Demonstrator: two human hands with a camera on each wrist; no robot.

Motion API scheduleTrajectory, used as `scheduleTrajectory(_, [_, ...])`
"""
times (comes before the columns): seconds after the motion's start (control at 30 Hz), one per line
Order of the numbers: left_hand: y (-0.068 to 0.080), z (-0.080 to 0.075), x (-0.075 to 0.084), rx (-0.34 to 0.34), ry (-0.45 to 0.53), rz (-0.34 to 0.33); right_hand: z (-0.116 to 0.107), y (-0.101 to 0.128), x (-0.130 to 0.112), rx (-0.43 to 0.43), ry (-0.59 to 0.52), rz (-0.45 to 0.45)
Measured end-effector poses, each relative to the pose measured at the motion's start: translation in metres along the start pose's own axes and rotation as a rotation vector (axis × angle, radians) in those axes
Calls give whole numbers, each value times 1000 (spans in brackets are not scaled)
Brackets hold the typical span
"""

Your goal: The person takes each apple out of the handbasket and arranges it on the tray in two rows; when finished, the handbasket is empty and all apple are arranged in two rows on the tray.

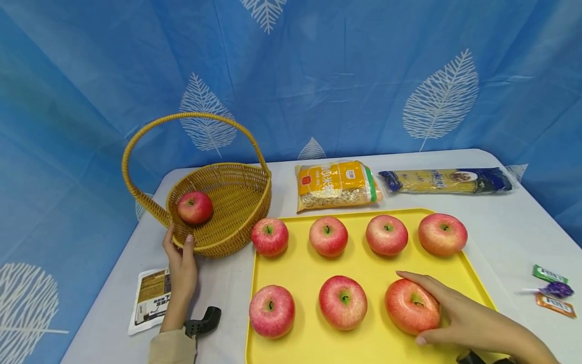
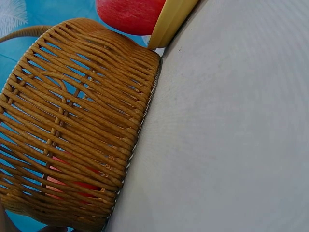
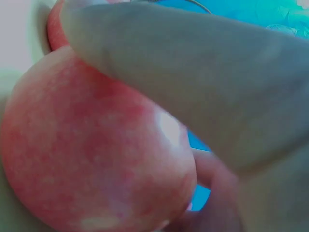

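My left hand [image 1: 183, 270] holds the near left rim of a wicker basket [image 1: 236, 237], close to the foot of its tall handle. One red apple [image 1: 195, 208] lies inside the basket; in the left wrist view it shows faintly through the weave. My right hand [image 1: 468, 316] grips an apple [image 1: 411, 307] at the front right of a yellow tray [image 1: 300, 263], thumb on the near side and fingers on the far side. Two more apples, a middle one [image 1: 343, 302] and a left one [image 1: 272, 311], sit in that front row. Several others form the back row, including one apple [image 1: 328, 236].
Behind the tray lie an orange food bag [image 1: 336, 184] and a pack of spaghetti [image 1: 447, 181]. A flat white pouch [image 1: 152, 299] is beside my left forearm. At the right edge are a purple lollipop [image 1: 556, 289] and small wrapped sweets [image 1: 555, 305]. A blue curtain [image 1: 318, 91] hangs behind the table.
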State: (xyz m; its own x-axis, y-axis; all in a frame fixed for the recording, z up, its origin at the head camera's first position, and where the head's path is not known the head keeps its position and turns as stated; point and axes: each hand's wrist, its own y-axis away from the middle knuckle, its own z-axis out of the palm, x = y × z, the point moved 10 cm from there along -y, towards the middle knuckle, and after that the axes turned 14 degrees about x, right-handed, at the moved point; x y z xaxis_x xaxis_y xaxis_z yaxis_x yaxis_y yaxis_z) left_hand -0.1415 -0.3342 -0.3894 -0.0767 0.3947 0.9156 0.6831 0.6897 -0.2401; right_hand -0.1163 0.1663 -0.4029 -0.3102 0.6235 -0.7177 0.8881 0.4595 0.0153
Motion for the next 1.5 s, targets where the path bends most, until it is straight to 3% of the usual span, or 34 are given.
scheduleTrajectory(0.37, [0,1,-2,2,-8,2,-8,2,8,47,90,51])
scheduleTrajectory(0.67, [0,1,-2,-3,-17,2,-38,-6,-20,286,38,-123])
scheduleTrajectory(0.97, [1,0,2,-4,-12,15,-66,-16,-36,443,26,-146])
scheduleTrajectory(1.23, [1,1,-3,-4,-20,1,-74,-29,-63,455,20,-278])
scheduleTrajectory(1.5, [-1,1,-2,-2,-23,8,-62,-52,-75,348,44,-261])
